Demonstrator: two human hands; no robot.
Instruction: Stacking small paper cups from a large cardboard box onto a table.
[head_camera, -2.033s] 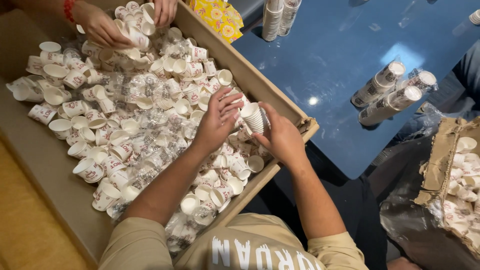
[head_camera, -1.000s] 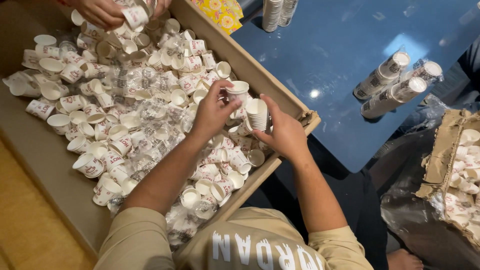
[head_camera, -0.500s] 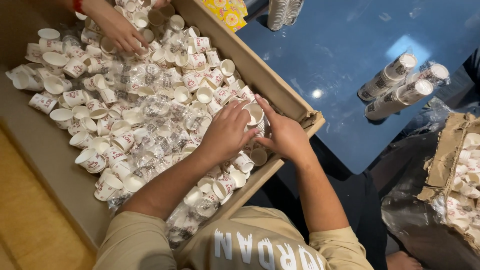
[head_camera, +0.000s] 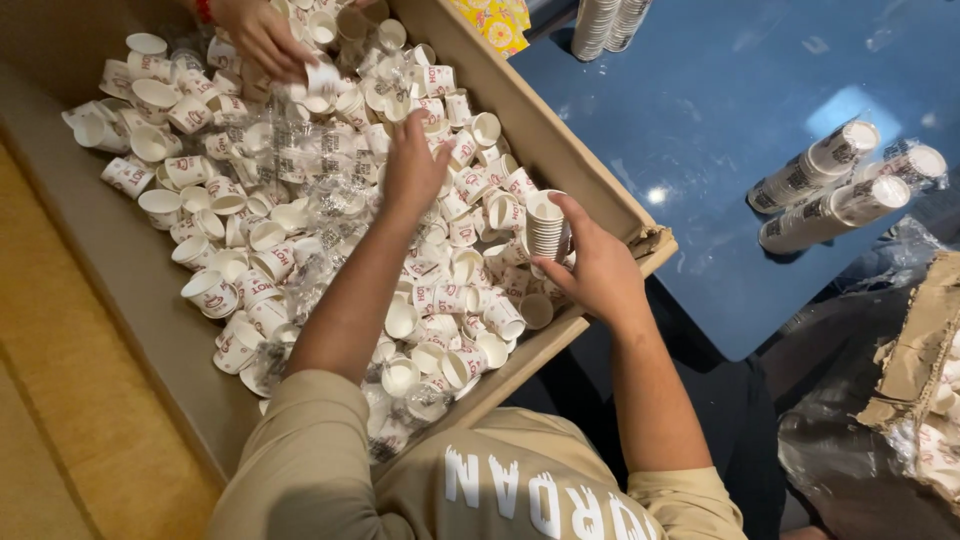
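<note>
While the right hand (head_camera: 600, 270) is gripping a short stack of nested paper cups (head_camera: 546, 226) near the cardboard box's (head_camera: 560, 130) right wall, the left hand (head_camera: 413, 170) is reaching with fingers spread into the loose cups (head_camera: 250, 250). Stacking looks barely begun: hundreds are lying scattered, with wrapped sleeves of cups (head_camera: 835, 190) resting on the blue bench (head_camera: 720, 110). Another person's hand (head_camera: 262, 38) is picking cups at the far end.

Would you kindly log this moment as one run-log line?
left hand: open, reaching into loose cups | right hand: holding cup stack | cardboard box: full of cups
</note>
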